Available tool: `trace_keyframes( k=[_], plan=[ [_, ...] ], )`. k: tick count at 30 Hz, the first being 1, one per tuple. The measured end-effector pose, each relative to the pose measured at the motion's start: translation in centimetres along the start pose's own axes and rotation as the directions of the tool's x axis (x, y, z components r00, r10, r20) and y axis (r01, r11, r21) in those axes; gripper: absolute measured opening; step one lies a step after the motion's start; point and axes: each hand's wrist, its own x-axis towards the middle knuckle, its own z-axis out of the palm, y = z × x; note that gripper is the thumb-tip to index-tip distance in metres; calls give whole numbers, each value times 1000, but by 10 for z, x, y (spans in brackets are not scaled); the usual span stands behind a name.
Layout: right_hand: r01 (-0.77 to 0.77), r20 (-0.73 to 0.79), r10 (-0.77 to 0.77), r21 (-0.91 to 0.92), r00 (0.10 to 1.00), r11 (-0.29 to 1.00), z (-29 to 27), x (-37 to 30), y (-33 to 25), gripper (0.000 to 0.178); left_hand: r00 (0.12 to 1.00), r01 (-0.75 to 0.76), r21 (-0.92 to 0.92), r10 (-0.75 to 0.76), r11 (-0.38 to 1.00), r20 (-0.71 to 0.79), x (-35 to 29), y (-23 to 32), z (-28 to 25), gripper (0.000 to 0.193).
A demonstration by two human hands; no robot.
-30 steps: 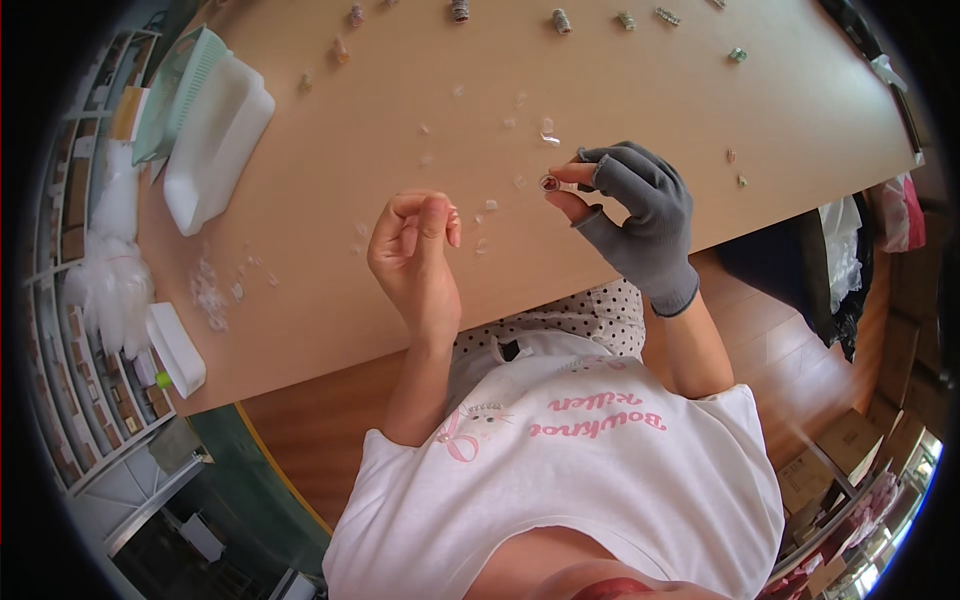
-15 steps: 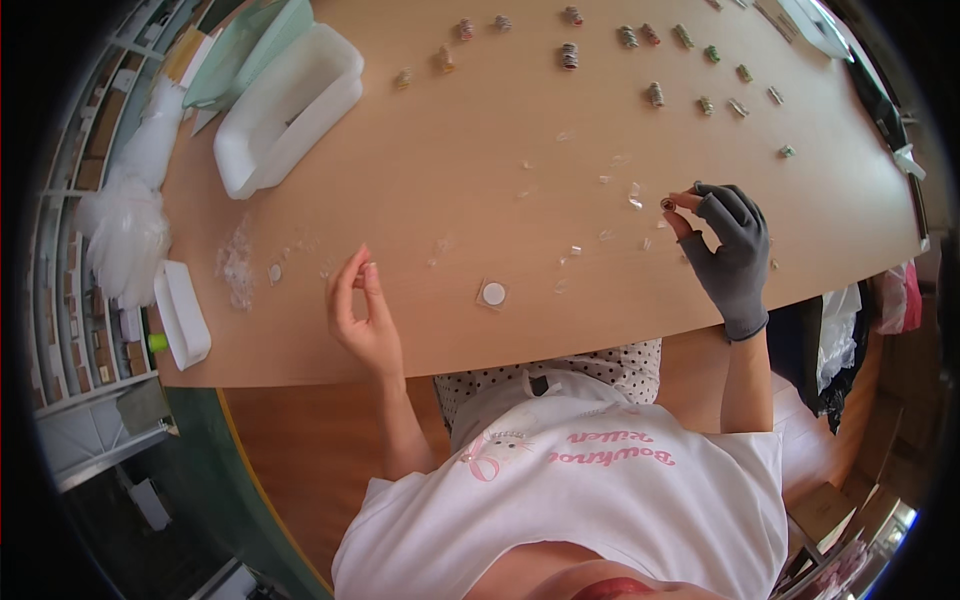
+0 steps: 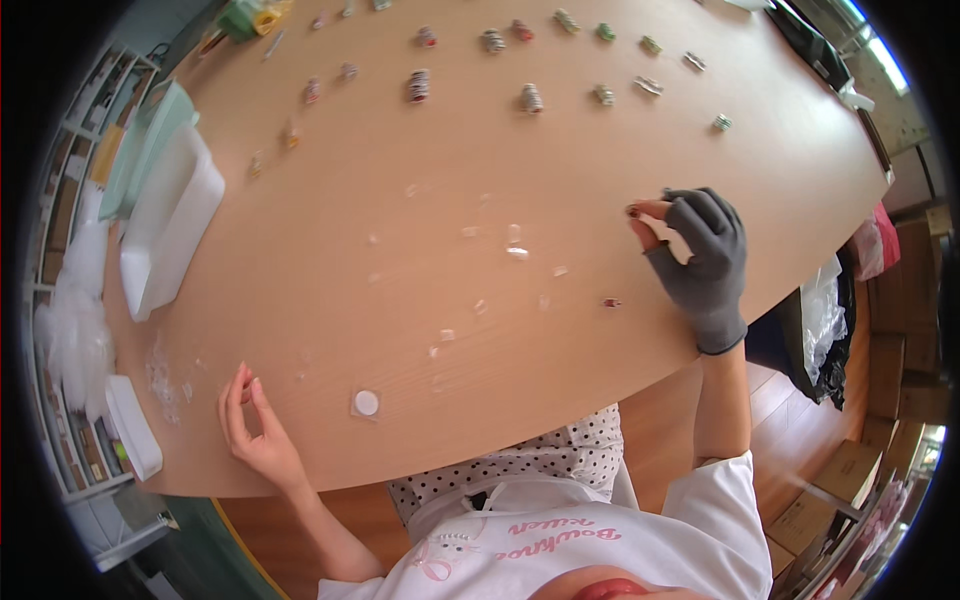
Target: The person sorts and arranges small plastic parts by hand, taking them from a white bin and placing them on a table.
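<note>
Hands well apart over our bench (image 3: 450, 150): right hand (image 3: 705, 262) pinching a small dark piece (image 3: 632, 211), left hand (image 3: 260, 432) loosely spread.

Thumb and forefinger of our right hand, in a grey fingerless glove (image 3: 716, 310), meet on the piece; our left hand's thumb and fingers curve with a slight gap, and we see nothing held. Near the right thumb, toward us, lies one reddish piece (image 3: 612, 302); just right of the left hand sits a white disc (image 3: 366, 403), and clear bits (image 3: 517, 253) lie scattered between both hands. We judge the work partway: many small coiled bundles (image 3: 418, 86) are set out beyond both hands, while the pinched piece, the reddish one and the clear bits are not grouped with them.
</note>
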Motion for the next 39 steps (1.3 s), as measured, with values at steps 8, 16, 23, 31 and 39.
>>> trace_keyframes(
  k=[8,16,23,31,39],
  plan=[
    [147,34,-150,76,988,986,2,-8,1,16,982,-185,189,176,964,61,6,-14,5,20],
    [187,76,-193,84,978,979,3,-15,-2,15,983,-180,290,161,940,88,9,-14,5,21],
    [137,145,-155,122,977,983,-2,-13,-1,13,983,-179,310,157,934,95,11,-8,7,20],
    [214,199,-232,110,952,971,13,28,10,14,985,-163,244,145,956,93,11,-5,9,19],
    [281,171,-272,-34,947,959,75,89,31,14,984,-153,141,139,978,108,4,-1,7,19]
  ],
)
